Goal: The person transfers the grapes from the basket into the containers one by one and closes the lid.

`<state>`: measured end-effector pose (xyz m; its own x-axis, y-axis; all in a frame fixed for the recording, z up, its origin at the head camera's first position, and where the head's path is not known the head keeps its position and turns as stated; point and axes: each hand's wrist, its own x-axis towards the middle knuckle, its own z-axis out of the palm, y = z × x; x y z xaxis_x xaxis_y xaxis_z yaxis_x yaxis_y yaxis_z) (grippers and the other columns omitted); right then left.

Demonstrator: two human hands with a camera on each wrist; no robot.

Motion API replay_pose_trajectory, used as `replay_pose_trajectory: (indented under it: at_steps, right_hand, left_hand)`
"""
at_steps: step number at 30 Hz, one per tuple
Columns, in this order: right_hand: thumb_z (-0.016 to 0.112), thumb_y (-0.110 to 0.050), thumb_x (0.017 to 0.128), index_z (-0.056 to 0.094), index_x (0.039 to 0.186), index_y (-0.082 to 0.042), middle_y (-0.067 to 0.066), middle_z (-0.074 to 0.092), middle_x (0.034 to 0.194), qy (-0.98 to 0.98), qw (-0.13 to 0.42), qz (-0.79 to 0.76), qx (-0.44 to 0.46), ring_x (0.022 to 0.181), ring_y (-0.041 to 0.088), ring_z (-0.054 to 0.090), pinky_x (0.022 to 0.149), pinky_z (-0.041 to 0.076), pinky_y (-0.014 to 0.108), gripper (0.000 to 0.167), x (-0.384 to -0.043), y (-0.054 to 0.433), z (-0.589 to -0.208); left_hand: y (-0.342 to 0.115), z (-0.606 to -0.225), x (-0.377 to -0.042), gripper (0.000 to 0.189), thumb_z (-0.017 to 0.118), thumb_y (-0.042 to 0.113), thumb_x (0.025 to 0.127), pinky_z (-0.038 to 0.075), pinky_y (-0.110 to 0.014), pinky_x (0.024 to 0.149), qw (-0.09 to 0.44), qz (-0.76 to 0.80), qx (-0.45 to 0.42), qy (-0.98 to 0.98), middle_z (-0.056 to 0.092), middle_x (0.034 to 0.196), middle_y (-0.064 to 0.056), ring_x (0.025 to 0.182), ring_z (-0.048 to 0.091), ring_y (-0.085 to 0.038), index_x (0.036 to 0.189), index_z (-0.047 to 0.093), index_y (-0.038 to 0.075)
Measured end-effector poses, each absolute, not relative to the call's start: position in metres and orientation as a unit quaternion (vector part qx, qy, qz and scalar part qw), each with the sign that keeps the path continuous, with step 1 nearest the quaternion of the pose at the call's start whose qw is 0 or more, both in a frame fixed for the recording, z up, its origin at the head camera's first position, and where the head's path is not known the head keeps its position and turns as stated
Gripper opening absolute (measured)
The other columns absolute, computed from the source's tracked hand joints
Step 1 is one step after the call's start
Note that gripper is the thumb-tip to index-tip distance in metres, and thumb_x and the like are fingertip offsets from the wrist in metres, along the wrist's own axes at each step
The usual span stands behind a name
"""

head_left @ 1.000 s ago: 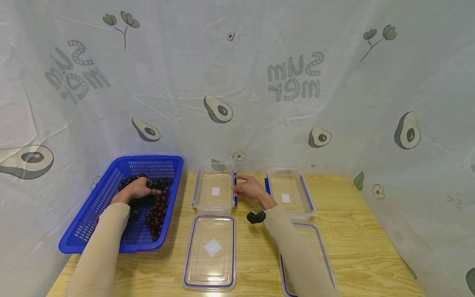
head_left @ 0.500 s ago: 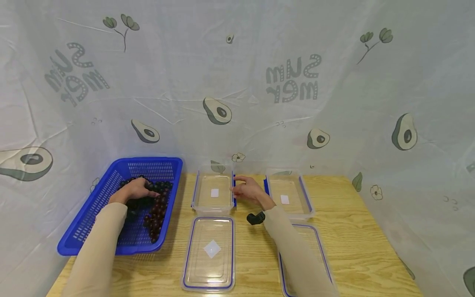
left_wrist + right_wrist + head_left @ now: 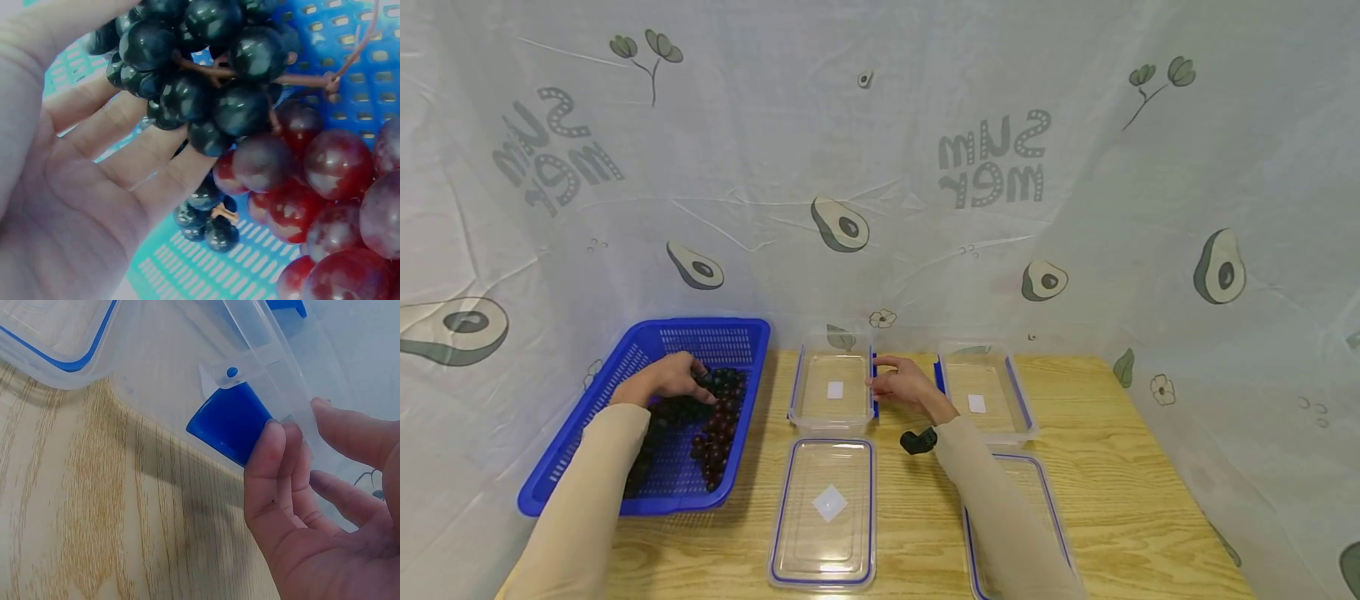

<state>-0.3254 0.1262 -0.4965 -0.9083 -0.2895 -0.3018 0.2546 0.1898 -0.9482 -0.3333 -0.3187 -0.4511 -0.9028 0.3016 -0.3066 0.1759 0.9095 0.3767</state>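
My left hand [image 3: 676, 377] is inside the blue basket [image 3: 760, 367], at a bunch of black grapes [image 3: 187, 100]. In the left wrist view its fingers pass beneath the bunch and the thumb lies along the upper side; the fingertips are hidden behind the grapes. A bunch of red grapes [image 3: 718, 437] lies right beside it. My right hand [image 3: 906, 383] holds the right side of a clear food container [image 3: 831, 417], fingertips at its blue latch [image 3: 231, 422] and thumb at the rim.
A second clear container [image 3: 988, 425] stands to the right. Two clear lids with blue seals lie in front, the left lid [image 3: 827, 550] and the right lid [image 3: 1030, 475], partly under my right sleeve. A patterned curtain [image 3: 880, 250] hangs behind the wooden table [image 3: 1120, 500].
My left hand has shifted slightly left and up in the basket, and its thumb has drawn away from the red grapes. The right hand stays at the container.
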Motion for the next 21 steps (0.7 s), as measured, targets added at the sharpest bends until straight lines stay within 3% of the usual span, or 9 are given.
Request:
replay_pose_trajectory:
  at_steps: [8,11,14,21]
  right_hand:
    - [0.067,-0.003,0.101,0.044,0.156,-0.001,0.022,0.073,0.119,0.738,0.215,-0.64,-0.014,0.08,0.016,0.067,0.096,0.061,0.044,0.059,-0.325,0.126,-0.498]
    - [0.066,-0.004,0.102,0.045,0.156,-0.002,0.016,0.074,0.111,0.737,0.215,-0.64,-0.012,0.081,0.016,0.066,0.095,0.061,0.042,0.058,-0.326,0.126,-0.499]
    - [0.066,-0.004,0.102,0.047,0.154,-0.002,0.01,0.073,0.105,0.738,0.212,-0.641,-0.009,0.082,0.016,0.066,0.093,0.062,0.04,0.056,-0.326,0.126,-0.5]
    - [0.068,-0.005,0.101,0.049,0.153,-0.003,0.013,0.074,0.107,0.737,0.211,-0.642,-0.002,0.081,0.015,0.067,0.093,0.062,0.039,0.056,-0.326,0.126,-0.501]
  left_hand:
    - [-0.323,-0.451,-0.329,0.075,0.087,0.039,0.083,0.056,-0.05,0.093,0.185,0.19,0.112,0.958,0.063,0.136,-0.035,0.102,0.061,-0.031,0.132,0.063,-0.013]
    - [-0.325,-0.453,-0.326,0.075,0.085,0.042,0.086,0.055,-0.056,0.099,0.172,0.208,0.107,0.957,0.06,0.141,-0.037,0.115,0.065,-0.042,0.134,0.064,-0.011]
    - [-0.326,-0.457,-0.324,0.071,0.084,0.041,0.088,0.052,-0.063,0.104,0.156,0.238,0.098,0.954,0.059,0.142,-0.036,0.13,0.057,-0.053,0.135,0.064,-0.01]
    - [-0.33,-0.463,-0.32,0.076,0.081,0.043,0.091,0.051,-0.064,0.105,0.141,0.276,0.079,0.948,0.054,0.147,-0.038,0.135,0.054,-0.056,0.138,0.06,-0.012]
